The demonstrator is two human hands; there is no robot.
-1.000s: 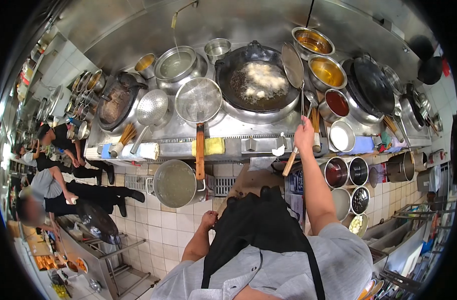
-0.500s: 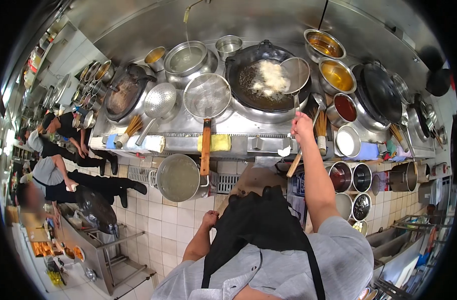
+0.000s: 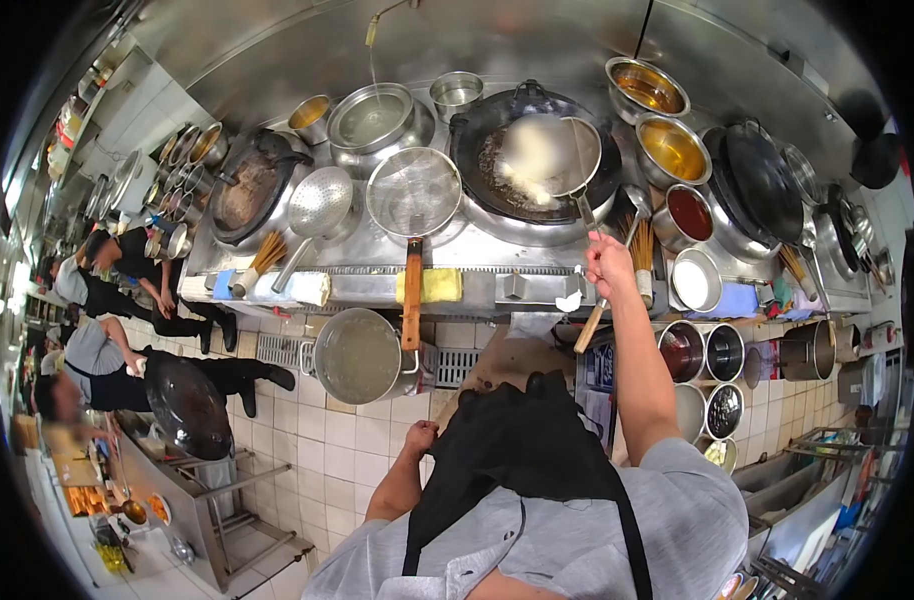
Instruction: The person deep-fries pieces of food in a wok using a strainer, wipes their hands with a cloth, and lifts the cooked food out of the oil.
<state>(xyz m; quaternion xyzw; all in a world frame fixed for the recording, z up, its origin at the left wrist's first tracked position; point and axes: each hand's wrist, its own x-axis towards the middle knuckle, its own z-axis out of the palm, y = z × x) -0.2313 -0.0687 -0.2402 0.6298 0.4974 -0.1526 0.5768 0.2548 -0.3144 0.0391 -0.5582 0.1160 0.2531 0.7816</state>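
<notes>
We grip the handle of a mesh skimmer [image 3: 585, 155] in the right hand [image 3: 609, 266], with the fingers closed around it. The skimmer's long axis runs forward and slightly left from the fingers, so that its round mesh head lies ahead of them, over the right-hand part of a black wok [image 3: 464, 145]. The pale food [image 3: 532, 160] lies in the wok, beyond the fingers and to their left, at the left edge of the mesh. It is partly blurred, so we cannot tell how much of it touches the mesh.

The right hand is the nearer of our two hands to both skimmer and food. A ladle [image 3: 638, 201] lies just beside it, bowl forward and right, wooden handle [image 3: 590, 329] back and left. Its long axis slants across that of the skimmer; we cannot tell whether the fingers also touch its shaft.

We hold the left hand [image 3: 421, 437] low beside the black apron [image 3: 517, 440], fingers curled together with no object visible in them. It is well apart from the wok. A second strainer [image 3: 414, 190] rests left of the wok, its wooden grip pointing back toward us above a large pot [image 3: 357, 355].
</notes>
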